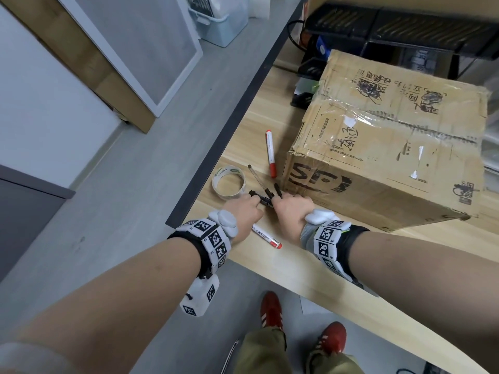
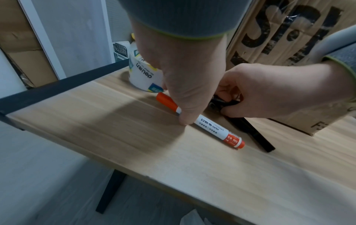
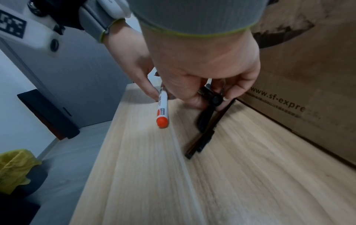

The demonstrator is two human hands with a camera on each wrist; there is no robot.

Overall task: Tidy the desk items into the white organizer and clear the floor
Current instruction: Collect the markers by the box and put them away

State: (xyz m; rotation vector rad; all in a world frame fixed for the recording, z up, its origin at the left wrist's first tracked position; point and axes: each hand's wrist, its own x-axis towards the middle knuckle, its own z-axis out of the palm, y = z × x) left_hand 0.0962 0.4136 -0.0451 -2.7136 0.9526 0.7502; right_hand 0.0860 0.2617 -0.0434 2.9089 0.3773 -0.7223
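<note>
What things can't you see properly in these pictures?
- Black pens: head view, both hands cover the bunch, so no count.
- Left hand fingertips: head view, hidden behind its own knuckles.
- Nearer red marker: head view, the left wrist covers one end.
- Cardboard box: right wrist view, cut off by the edge.
- White organizer: not identifiable in any view.
</note>
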